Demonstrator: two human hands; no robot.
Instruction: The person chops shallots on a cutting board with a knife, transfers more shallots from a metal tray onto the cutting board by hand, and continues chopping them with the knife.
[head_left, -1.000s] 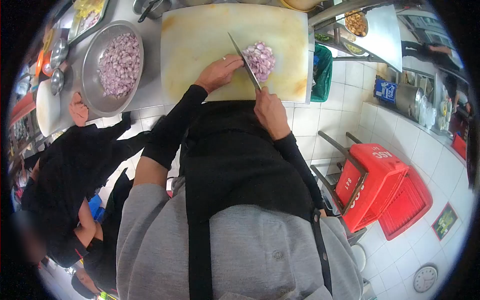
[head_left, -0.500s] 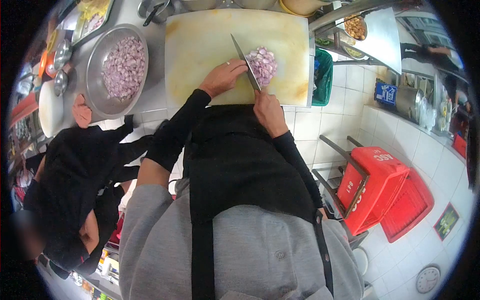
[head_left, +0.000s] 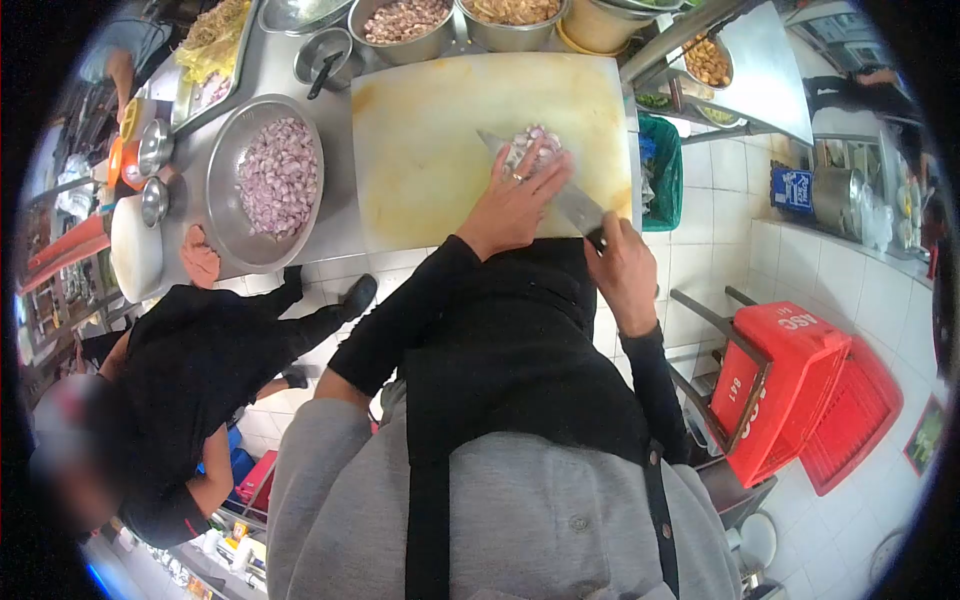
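Note:
A pile of chopped shallots point(head_left: 538, 134) lies on the white cutting board point(head_left: 420, 130), partly hidden by my left hand point(head_left: 515, 198). That hand spreads its fingers flat over the pile and the knife blade, touching them. With my right hand point(head_left: 624, 268) I grip the handle of a kitchen knife point(head_left: 582, 213) near the board's front edge. Its blade is turned broad side up and slants to the far left, its tip showing beyond my left fingers. To the left, a large perforated metal bowl point(head_left: 216, 190) holds many peeled shallots point(head_left: 277, 177).
Behind the board stand a small metal pot point(head_left: 325, 68) and bowls of chopped food point(head_left: 405, 22). A green bin point(head_left: 665, 180) is right of the board. Red crates point(head_left: 780, 390) sit at the right. A person in black point(head_left: 220, 350) stands to my left.
My left hand has moved from beside the blade onto the shallots, its fingers spreading out. The knife has turned from edge-down to broad side up, its handle swinging right. The view has shifted.

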